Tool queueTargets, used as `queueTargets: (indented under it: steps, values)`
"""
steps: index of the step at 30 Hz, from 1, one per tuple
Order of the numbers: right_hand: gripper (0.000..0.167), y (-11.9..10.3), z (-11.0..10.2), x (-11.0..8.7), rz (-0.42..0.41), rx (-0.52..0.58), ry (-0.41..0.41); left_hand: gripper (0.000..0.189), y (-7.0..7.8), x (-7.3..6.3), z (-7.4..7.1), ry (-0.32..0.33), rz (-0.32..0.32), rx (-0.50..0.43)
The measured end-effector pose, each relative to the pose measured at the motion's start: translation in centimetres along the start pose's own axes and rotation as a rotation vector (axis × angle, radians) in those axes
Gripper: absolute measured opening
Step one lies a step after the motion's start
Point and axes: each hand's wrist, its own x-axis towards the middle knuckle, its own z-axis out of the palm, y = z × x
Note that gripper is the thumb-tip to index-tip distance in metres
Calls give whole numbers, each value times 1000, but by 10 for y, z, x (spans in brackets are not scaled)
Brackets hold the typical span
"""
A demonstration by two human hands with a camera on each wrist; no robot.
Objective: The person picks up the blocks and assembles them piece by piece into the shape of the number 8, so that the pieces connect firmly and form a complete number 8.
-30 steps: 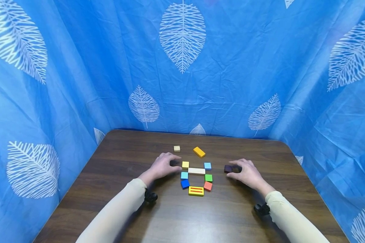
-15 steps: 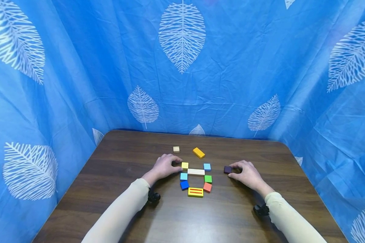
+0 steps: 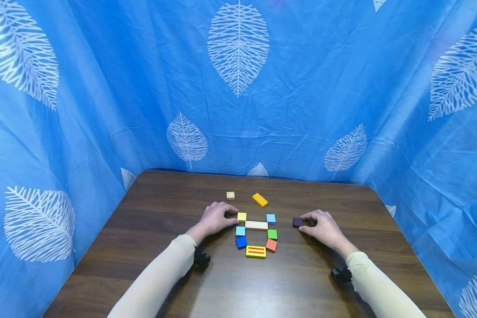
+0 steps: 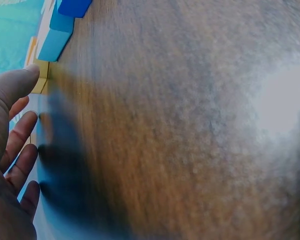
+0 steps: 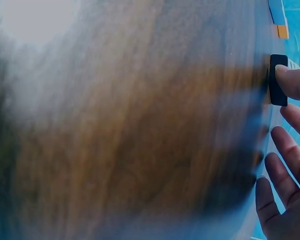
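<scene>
In the head view my left hand (image 3: pixel 215 218) is at the left of a small yellow block (image 3: pixel 241 217), thumb and index finger pinching its sides. In the left wrist view the thumb lies on this block, the other fingers spread behind. My right hand (image 3: pixel 321 226) pinches a dark purple block (image 3: pixel 297 222) between thumb and index finger. Seen from the right wrist, the thumb presses on the dark block's face (image 5: pixel 277 92). Between the hands lies a cream bar (image 3: pixel 256 225), with a light blue block (image 3: pixel 270 218) near its right end.
Below the bar are a cyan block (image 3: pixel 240 231), a blue block (image 3: pixel 241 242), a green block (image 3: pixel 272 234), a red block (image 3: pixel 271 245) and a yellow bar with red stripes (image 3: pixel 256 251). An orange bar (image 3: pixel 260 200) and a pale ridged block (image 3: pixel 230 195) lie behind on the wooden table (image 3: pixel 175 190).
My left hand has moved slightly right, its thumb and index finger closing in on the yellow block. My right hand's fingers have settled on the dark purple block, which stays nearly in place.
</scene>
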Motion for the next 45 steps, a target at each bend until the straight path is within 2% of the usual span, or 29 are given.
queueTargets:
  steps: [7, 15, 33, 45]
  values:
    - [37, 3, -2, -2, -14, 27, 16, 35, 1, -1, 0, 2, 5, -3]
    - [33, 5, -2, -2, -20, 16, 26, 34, 0, -1, 1, 11, 22, 10]
    - [33, 3, 0, -1, -12, -2, 24, 34, 1, -2, 3, 15, 18, 21]
    - [31, 2, 1, 9, -17, 11, 7, 31, 3, -2, 3, 29, 13, 32]
